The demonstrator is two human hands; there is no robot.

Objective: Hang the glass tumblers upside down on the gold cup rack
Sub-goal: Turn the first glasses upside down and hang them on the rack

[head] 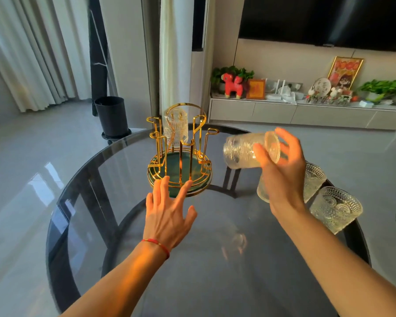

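The gold cup rack [180, 154] stands on a green round base near the far side of the glass table. One glass tumbler [176, 128] hangs upside down on a far prong. My right hand [281, 170] grips another tumbler [242, 151], tipped on its side in the air to the right of the rack. My left hand [167, 213] reaches with straight fingers, its fingertips at the rack's front rim. More patterned tumblers stand at the table's right edge: one [335, 209] nearest me, one [313, 179] behind it, one [263, 191] partly hidden by my right hand.
The round glass table [124, 225] has a dark rim and frame underneath. A black bin [112, 116] stands on the floor beyond the table's left side. A low cabinet [306, 113] with plants and ornaments runs along the far wall.
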